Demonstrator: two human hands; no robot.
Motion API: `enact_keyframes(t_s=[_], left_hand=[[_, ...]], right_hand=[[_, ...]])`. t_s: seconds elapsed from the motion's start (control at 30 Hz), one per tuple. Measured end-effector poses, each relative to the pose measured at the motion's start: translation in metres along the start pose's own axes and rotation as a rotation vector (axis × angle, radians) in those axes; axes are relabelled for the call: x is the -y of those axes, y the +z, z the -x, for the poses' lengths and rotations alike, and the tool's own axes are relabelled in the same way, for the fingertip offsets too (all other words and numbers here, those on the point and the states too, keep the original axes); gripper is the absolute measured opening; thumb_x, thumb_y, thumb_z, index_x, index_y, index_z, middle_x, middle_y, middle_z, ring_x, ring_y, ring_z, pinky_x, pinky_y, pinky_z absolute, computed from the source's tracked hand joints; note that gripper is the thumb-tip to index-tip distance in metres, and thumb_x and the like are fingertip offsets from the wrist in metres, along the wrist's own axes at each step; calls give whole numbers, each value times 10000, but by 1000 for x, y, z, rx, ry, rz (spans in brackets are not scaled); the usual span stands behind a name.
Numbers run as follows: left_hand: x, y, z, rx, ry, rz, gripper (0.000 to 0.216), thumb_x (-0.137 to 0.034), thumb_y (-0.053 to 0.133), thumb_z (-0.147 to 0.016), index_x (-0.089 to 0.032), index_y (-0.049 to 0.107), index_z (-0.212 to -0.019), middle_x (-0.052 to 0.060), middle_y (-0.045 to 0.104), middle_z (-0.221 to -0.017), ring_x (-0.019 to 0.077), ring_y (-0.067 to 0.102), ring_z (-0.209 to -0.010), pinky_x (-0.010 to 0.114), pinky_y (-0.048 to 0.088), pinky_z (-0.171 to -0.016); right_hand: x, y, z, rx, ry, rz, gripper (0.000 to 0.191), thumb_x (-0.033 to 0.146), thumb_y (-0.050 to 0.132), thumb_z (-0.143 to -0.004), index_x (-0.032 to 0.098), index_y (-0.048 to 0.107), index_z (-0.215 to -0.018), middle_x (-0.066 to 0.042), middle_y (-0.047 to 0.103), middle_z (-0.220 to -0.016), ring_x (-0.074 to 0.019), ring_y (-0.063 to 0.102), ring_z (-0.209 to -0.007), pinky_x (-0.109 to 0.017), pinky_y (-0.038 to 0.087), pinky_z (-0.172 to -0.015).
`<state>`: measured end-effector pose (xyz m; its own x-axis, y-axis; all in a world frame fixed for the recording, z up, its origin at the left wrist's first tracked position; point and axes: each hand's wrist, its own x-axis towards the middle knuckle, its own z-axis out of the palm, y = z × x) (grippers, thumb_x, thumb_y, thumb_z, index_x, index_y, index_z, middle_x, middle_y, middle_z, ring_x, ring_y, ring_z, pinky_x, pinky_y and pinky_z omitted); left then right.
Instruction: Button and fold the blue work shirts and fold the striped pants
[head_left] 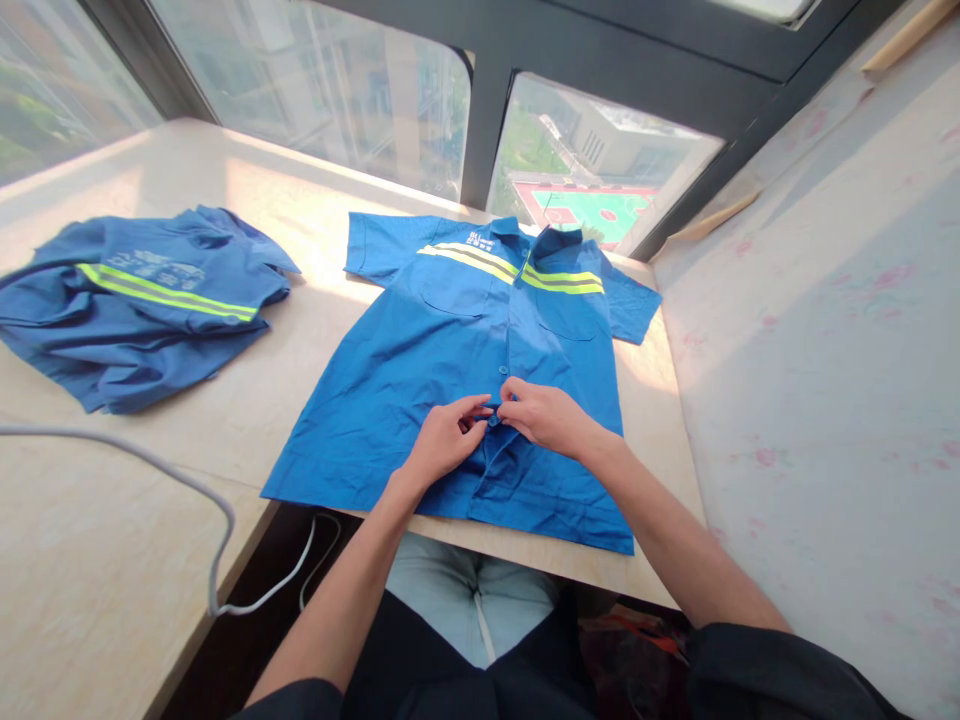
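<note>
A blue short-sleeved work shirt (pixel 442 370) lies front up and spread out, its collar toward the window. Yellow-and-grey reflective stripes cross its chest, with white lettering above one of them. At the lower part of the front opening, my left hand (pixel 446 435) has its thumb and fingers closed on the fabric edge beside a small blue button (pixel 493 421). On the other side of that button, my right hand (pixel 544 415) pinches the placket between thumb and fingers. Another button (pixel 503 370) shows higher up. My fingers partly hide the cloth between them.
A second blue shirt (pixel 150 300) lies crumpled on the pale wooden surface (pixel 315 330) at the left. A grey cable (pixel 165 465) runs across the near left edge and hangs down. Windows stand behind, and a patterned wall (pixel 817 380) rises along the right.
</note>
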<state>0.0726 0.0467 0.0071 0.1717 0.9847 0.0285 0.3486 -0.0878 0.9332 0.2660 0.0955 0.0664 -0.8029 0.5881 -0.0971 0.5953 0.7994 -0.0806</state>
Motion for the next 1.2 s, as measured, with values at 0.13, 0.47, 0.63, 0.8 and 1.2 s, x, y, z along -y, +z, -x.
enact_keyframes(t_s=[0.13,0.47,0.63,0.8,1.2], left_hand=[[1,-2,-1,61,30,-72,468,-114,570,-789,-204,665,-1239,22,770,-993,135,665,-694,254,534,-707],[1,8,-5,-4,5,-149,403,-88,565,-795,-195,681,-1166,38,759,-1019,166,680,-791,264,522,-737],[-7,7,-8,12,-28,-201,350,-82,573,-812,-194,693,-1122,40,759,-947,179,691,-812,267,518,-748],[-22,7,-12,7,-109,-287,258,-97,581,-828,-231,701,-1012,20,756,-876,196,697,-817,290,502,-756],[-21,12,-11,-157,-224,100,140,-122,640,-761,-193,646,-881,15,719,-801,162,687,-757,269,537,-721]], right_hand=[[-1,13,-1,-74,-66,-60,155,121,559,-936,203,690,-952,-61,642,-1129,-130,599,-777,-243,400,-644],[-4,42,-4,-187,-177,-166,187,129,479,-982,174,659,-957,-59,677,-953,-152,607,-818,-248,447,-699],[-8,46,1,-279,-169,-254,186,189,457,-1010,182,643,-1017,-73,671,-954,-169,603,-874,-270,476,-752],[-12,38,1,-243,-148,-244,138,169,510,-973,190,646,-977,-70,670,-948,-183,603,-885,-288,458,-753],[-12,57,7,-482,-112,-190,228,216,472,-1003,196,685,-927,-60,641,-850,-170,547,-769,-302,407,-703]])
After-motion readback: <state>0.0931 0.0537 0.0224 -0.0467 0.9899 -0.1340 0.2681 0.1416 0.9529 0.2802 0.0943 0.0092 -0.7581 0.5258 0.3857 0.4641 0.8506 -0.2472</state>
